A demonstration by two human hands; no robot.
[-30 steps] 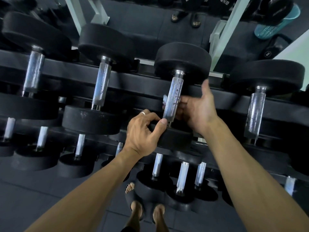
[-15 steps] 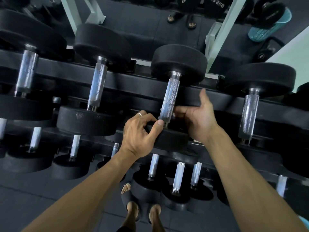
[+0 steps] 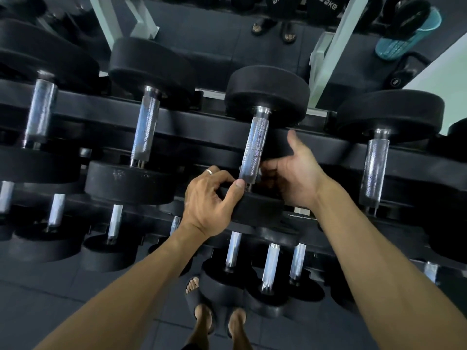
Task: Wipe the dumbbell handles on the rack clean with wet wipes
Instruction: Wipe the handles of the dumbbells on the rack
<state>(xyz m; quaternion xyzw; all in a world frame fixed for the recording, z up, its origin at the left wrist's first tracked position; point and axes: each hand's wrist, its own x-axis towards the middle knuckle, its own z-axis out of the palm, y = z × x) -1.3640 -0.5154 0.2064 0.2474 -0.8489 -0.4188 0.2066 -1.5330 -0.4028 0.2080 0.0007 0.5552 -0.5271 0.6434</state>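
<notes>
A black-headed dumbbell lies on the top rail of the rack (image 3: 202, 127), and its knurled chrome handle (image 3: 255, 145) runs away from me. My left hand (image 3: 209, 200), with a ring on one finger, clamps the rim of the dumbbell's near head (image 3: 262, 205). My right hand (image 3: 295, 173) sits at the handle's lower end, fingers curled behind it and thumb raised. The wet wipe is hidden between those fingers and the handle.
Neighbouring dumbbells lie left (image 3: 145, 130) and right (image 3: 374, 168) on the same rail. Several smaller dumbbells (image 3: 270, 266) fill the lower tier by my sandalled feet (image 3: 202, 314). Pale green frame posts (image 3: 336, 46) and a teal basket (image 3: 406, 39) stand behind the rack.
My right hand has slid down the handle from its middle to its lower end, and the white edge of the wipe has gone out of sight. My left hand kept its grip.
</notes>
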